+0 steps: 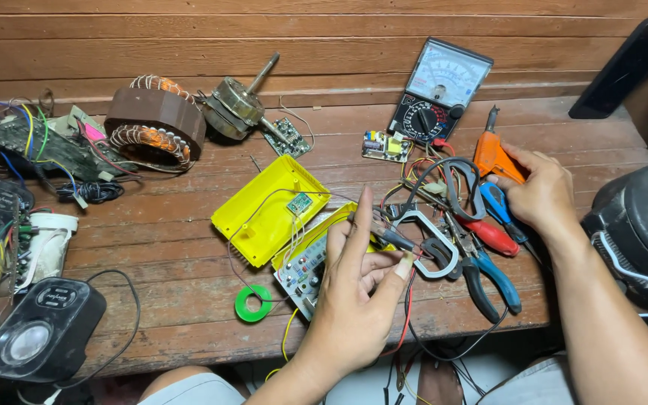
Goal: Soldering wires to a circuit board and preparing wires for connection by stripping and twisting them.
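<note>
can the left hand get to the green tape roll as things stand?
Probably yes, once freed. The left hand holds a small probe, but the green tape roll lies just beside it on bare table, only thin wires nearby.

My left hand [358,289] is raised in front of me, palm turned toward me, index finger pointing up, thumb and middle finger pinched together. My right hand [538,191] reaches forward on a bare forearm, fingers curled closed.
</note>
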